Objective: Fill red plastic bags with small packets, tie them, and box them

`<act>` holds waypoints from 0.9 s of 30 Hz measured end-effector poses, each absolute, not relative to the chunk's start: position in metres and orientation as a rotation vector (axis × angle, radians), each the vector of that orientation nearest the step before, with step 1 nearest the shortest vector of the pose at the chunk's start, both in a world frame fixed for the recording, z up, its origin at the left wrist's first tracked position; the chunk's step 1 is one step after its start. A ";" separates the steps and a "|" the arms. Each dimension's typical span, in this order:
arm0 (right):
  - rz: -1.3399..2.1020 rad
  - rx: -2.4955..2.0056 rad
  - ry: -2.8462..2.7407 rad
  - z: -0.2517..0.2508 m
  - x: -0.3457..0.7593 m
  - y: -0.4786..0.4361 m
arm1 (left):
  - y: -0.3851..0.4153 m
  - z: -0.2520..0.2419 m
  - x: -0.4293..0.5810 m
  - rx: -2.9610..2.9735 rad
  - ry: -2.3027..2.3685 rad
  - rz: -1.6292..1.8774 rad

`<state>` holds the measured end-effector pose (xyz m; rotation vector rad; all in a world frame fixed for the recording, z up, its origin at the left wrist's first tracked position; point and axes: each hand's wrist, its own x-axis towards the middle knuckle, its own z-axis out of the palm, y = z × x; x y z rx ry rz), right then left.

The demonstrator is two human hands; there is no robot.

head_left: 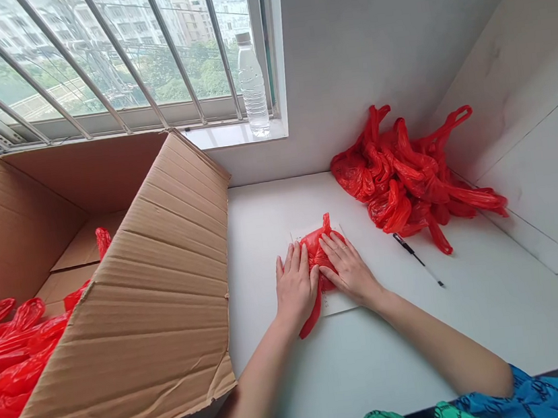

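The hands lie flat, palms down, fingers extended: I have the left hand (295,290) and the right hand (350,269) side by side on a red plastic bag (327,280), thumbs near each other, neither curled around it. The bag is spread between and under them, one strip poking up past the fingertips and another trailing out beside the left wrist. Beneath it I see a white sheet (340,304) on the white surface (301,386). To the right I make out a pen (417,259), and just beyond it a heap of crumpled red bags (410,176) near the wall. On my left stands an open cardboard box (163,304) with more red bags (16,367) inside. Behind, a clear bottle (253,90) stands upright on the windowsill (226,135).
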<state>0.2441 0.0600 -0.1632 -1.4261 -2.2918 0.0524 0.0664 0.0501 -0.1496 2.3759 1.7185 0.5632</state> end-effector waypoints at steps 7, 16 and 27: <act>0.065 -1.431 -2.301 -0.164 0.244 0.060 | 0.050 -0.149 0.067 2.369 1.715 0.533; 0.092 -1.449 -2.307 -0.164 0.244 0.060 | 0.050 -0.149 0.067 2.364 1.708 0.566; 0.099 -1.447 -2.310 -0.164 0.244 0.060 | 0.050 -0.151 0.067 2.373 1.705 0.571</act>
